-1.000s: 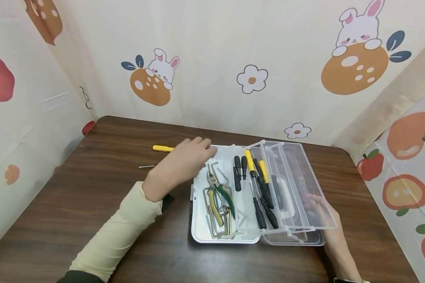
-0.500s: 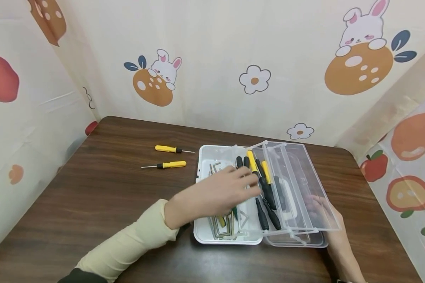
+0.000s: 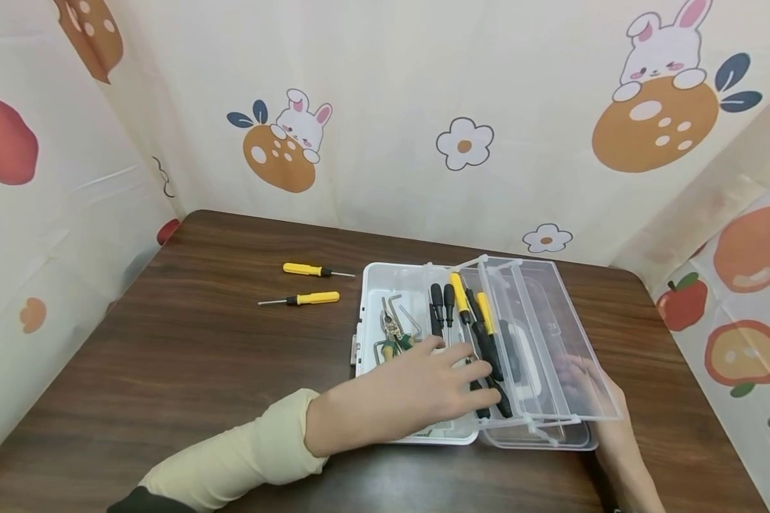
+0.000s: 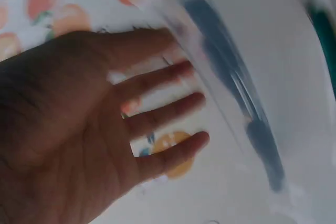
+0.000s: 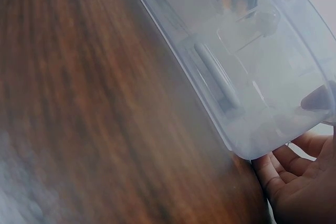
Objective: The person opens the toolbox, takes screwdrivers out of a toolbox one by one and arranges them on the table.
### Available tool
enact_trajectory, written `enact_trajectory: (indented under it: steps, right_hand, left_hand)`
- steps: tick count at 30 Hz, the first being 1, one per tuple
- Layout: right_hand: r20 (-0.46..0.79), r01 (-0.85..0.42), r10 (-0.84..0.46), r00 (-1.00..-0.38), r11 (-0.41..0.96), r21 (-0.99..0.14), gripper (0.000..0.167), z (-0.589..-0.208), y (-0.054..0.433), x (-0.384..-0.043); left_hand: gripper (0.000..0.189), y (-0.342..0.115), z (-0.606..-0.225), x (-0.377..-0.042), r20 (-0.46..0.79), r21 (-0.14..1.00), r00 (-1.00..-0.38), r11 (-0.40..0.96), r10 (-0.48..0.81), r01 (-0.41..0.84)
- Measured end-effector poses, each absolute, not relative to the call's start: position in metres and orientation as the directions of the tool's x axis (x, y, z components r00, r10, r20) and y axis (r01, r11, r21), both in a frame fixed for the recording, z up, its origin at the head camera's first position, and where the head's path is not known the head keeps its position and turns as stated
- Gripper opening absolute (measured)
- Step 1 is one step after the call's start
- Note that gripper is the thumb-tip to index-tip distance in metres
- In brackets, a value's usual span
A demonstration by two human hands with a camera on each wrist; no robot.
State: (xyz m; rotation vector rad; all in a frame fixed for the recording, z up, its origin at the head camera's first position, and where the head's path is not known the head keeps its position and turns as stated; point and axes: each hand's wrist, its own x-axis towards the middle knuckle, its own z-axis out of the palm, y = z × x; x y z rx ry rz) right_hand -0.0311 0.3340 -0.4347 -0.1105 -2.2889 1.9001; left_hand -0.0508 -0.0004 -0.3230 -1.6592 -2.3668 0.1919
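Observation:
A toolbox with a white base (image 3: 367,292) and an opened clear plastic lid (image 3: 567,335) sits on the table. My left hand (image 3: 417,388) is over the base, palm down, fingers spread and holding nothing; its fingertips overlap black-handled screwdrivers (image 3: 485,348). In the left wrist view the left hand (image 4: 100,114) shows its fingers nearly straight. Pliers (image 3: 393,342) and hex keys (image 3: 412,317) in the base are partly hidden under it. My right hand (image 3: 606,402) grips the lid's right side, its fingers seen through the plastic. In the right wrist view, the right hand's fingers (image 5: 286,163) curl at the lid's rounded corner.
Two yellow-handled screwdrivers, one farther back (image 3: 304,269) and one nearer (image 3: 317,298), lie on the brown table (image 3: 186,342) left of the toolbox. A patterned curtain (image 3: 385,178) hangs behind and at both sides.
My left hand has moved right and toward me, from the base's far left corner to over the screwdrivers, uncovering the two yellow screwdrivers on the table. The right hand keeps its hold.

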Motion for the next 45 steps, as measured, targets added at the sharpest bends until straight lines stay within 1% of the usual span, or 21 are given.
enact_trajectory:
  steps: [4,8,14,18,24,28,32,37,45]
  right_hand:
    - [0.083,-0.054,0.16,-0.984,0.179,-0.982,0.024,-0.435,0.335,-0.032]
    - [0.088,-0.063,0.153,-0.984,0.161,-0.985,0.026,-0.437,0.336,-0.032]
    - [0.102,-0.08,0.161,-0.982,0.142,-0.987,0.026,-0.44,0.338,-0.032]
    - [0.095,-0.07,0.161,-0.982,0.151,-0.986,0.026,-0.44,0.339,-0.032]
    - [0.117,-0.1,0.148,-0.982,0.12,-0.988,0.029,-0.442,0.339,-0.032]
    - [0.121,-0.103,0.141,-0.983,0.13,-0.986,0.03,-0.441,0.338,-0.031]
    - [0.114,-0.092,0.141,-0.983,0.151,-0.984,0.028,-0.439,0.337,-0.032]
    - [0.092,-0.068,0.151,-0.984,0.16,-0.985,0.025,-0.437,0.336,-0.032]
    - [0.092,-0.065,0.162,-0.983,0.162,-0.985,0.026,-0.438,0.337,-0.031]
  left_hand:
    - [0.049,0.002,-0.326,-0.044,0.128,-0.255,-0.313,0.336,0.941,0.907]
    - [0.045,0.006,-0.333,-0.045,0.123,-0.244,-0.313,0.335,0.942,0.91]
    - [0.032,0.012,-0.341,-0.05,0.162,-0.296,-0.282,0.32,0.946,0.9]
    - [0.028,0.013,-0.343,-0.052,0.187,-0.306,-0.276,0.323,0.943,0.896]
    - [0.028,0.013,-0.344,-0.053,0.204,-0.304,-0.28,0.332,0.938,0.893]
    - [0.032,0.013,-0.343,-0.053,0.195,-0.291,-0.286,0.333,0.938,0.897]
    - [0.033,0.014,-0.34,-0.053,0.163,-0.268,-0.259,0.295,0.952,0.917]
    - [0.028,0.017,-0.34,-0.054,0.139,-0.249,-0.221,0.25,0.965,0.935]
    - [0.026,0.019,-0.341,-0.055,0.139,-0.214,-0.226,0.252,0.964,0.944]
